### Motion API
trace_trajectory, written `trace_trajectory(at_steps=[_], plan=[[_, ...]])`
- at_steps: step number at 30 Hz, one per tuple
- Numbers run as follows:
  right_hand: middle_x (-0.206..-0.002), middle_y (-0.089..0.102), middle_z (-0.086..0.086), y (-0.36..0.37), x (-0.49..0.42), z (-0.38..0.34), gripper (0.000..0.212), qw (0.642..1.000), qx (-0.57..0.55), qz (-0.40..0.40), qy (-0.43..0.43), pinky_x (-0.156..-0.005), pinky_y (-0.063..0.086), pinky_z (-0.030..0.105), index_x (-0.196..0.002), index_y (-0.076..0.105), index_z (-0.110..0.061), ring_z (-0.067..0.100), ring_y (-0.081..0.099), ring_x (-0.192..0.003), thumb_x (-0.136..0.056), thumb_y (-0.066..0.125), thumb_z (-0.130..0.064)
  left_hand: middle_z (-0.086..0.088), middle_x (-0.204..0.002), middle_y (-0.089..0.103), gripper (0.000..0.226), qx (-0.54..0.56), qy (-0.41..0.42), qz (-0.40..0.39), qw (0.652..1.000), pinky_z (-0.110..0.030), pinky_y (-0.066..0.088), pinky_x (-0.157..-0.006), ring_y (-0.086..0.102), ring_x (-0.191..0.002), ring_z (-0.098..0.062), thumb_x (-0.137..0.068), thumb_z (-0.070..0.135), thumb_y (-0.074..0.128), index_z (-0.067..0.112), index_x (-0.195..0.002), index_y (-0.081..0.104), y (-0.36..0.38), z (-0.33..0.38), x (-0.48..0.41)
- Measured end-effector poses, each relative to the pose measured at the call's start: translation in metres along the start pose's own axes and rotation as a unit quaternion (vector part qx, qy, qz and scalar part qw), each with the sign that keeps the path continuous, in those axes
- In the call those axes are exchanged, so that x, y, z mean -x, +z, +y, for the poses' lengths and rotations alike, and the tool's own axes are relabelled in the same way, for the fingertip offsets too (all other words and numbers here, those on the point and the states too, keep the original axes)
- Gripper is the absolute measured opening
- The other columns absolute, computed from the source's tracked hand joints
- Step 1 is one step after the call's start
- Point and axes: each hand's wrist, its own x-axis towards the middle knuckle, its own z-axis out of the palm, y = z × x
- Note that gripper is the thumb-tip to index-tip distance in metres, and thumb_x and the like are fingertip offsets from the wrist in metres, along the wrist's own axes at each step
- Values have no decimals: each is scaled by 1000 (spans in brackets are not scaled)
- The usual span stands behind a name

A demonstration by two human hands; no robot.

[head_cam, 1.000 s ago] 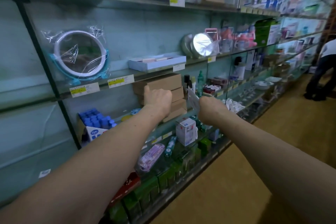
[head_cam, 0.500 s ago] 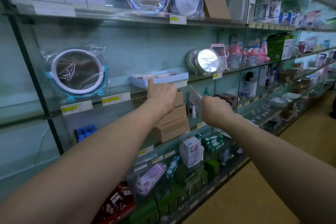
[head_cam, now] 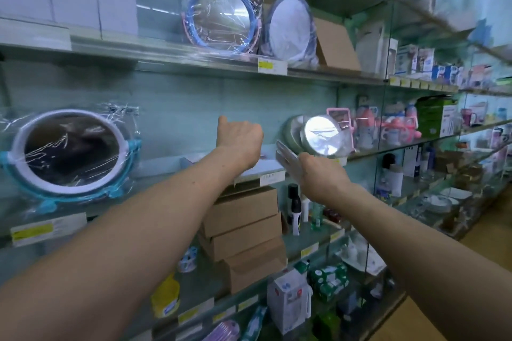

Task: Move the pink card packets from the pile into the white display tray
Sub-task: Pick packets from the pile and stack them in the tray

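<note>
The white display tray (head_cam: 256,171) sits on the middle glass shelf, with a little pink showing inside it at the left end. My left hand (head_cam: 239,141) hovers over the tray with its thumb up and its fingers curled down behind the knuckles; whatever they hold is hidden. My right hand (head_cam: 318,177) is just right of the tray's front corner and grips a small fanned stack of card packets (head_cam: 286,159), which look pale and blurred here.
Stacked brown cardboard boxes (head_cam: 243,227) fill the shelf below the tray. Wrapped round mirrors stand at the left (head_cam: 69,149), right (head_cam: 321,135) and above (head_cam: 221,14). Bottles and small boxes crowd the lower shelves. Price labels line the shelf edges.
Both hands have risen from the level of the cardboard boxes to the tray's shelf. My left hand now sits over the tray. The view has tilted upward.
</note>
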Motion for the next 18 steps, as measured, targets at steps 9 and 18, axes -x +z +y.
trace_trajectory(at_steps=[9,18], plan=[[-89,58,8,30,-81,7,19,999,-13,33,-29,-60,37,32,-105,46,-11,26,49,-73,-88,45,-3,-4,-98,66,17,12,-74,7,997,-34,31,-86,60,-95,-26,-84,6,47,21,-82,55,47,-43,-66],[-91,63,13,58,-157,4,14,990,-61,64,-111,-56,32,32,-93,38,-11,30,48,-67,-87,43,0,-1,-90,65,23,131,-205,-9,970,-27,35,-68,47,-76,-27,-82,9,51,27,-78,64,92,-84,-103]])
